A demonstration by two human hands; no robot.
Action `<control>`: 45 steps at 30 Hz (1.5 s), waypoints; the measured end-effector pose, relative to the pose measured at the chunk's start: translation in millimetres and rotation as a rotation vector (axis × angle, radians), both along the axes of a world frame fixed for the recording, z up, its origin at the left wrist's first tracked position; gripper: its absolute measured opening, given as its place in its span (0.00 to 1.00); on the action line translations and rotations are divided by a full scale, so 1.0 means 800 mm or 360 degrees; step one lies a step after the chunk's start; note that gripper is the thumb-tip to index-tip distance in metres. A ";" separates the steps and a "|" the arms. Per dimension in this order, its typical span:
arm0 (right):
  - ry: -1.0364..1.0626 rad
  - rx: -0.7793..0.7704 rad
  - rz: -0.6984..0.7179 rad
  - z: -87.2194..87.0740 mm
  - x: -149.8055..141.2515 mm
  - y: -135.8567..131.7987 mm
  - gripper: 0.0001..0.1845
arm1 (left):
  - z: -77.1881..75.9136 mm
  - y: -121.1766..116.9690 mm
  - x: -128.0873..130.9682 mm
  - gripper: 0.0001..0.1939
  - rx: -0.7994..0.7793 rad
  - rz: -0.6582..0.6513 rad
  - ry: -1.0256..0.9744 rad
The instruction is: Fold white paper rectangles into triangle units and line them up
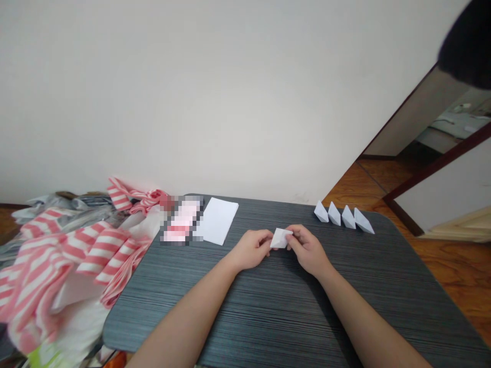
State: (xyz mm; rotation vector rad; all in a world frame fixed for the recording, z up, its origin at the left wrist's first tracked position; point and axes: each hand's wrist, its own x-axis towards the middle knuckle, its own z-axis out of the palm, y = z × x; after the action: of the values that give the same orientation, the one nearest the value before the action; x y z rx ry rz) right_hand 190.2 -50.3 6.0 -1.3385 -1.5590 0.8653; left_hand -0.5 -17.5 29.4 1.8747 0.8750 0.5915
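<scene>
A small folded piece of white paper [281, 238] is held up between my two hands over the dark table. My right hand [307, 249] pinches its right side, thumb in front. At its left edge is my left hand [253, 249], with fingers curled and the fingertips partly hidden by the paper. Several folded white paper boats [348, 217] stand in a row at the table's far right. To the left lies a stack of plain white paper sheets [219, 221].
The dark wood-grain table [261, 317] meets a pale wall [245, 102]. A blurred-out pinkish item [182, 220] lies beside the sheets. Red-and-white striped cloth [92, 250] is heaped off the left edge. Wooden floor [452, 266] and a doorway show at right.
</scene>
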 end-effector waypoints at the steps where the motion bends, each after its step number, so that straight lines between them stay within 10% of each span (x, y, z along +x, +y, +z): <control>1: -0.0028 0.0015 0.0003 0.000 0.001 0.000 0.11 | -0.001 0.000 0.000 0.12 -0.0002 0.0007 -0.0004; 9: -0.0004 -0.0049 0.0105 -0.001 -0.003 -0.001 0.16 | -0.008 0.006 0.000 0.21 -0.0336 0.0062 -0.0315; 45: 0.0019 -0.0170 0.0334 -0.005 -0.004 -0.002 0.13 | -0.005 0.004 -0.004 0.18 -0.0091 0.0020 -0.0009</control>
State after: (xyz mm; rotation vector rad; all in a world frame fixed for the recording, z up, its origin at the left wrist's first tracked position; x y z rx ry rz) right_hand 187.0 -52.3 1.8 -1.2560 -1.6855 1.0974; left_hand -4.0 -14.2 25.6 1.8164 0.8915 0.5737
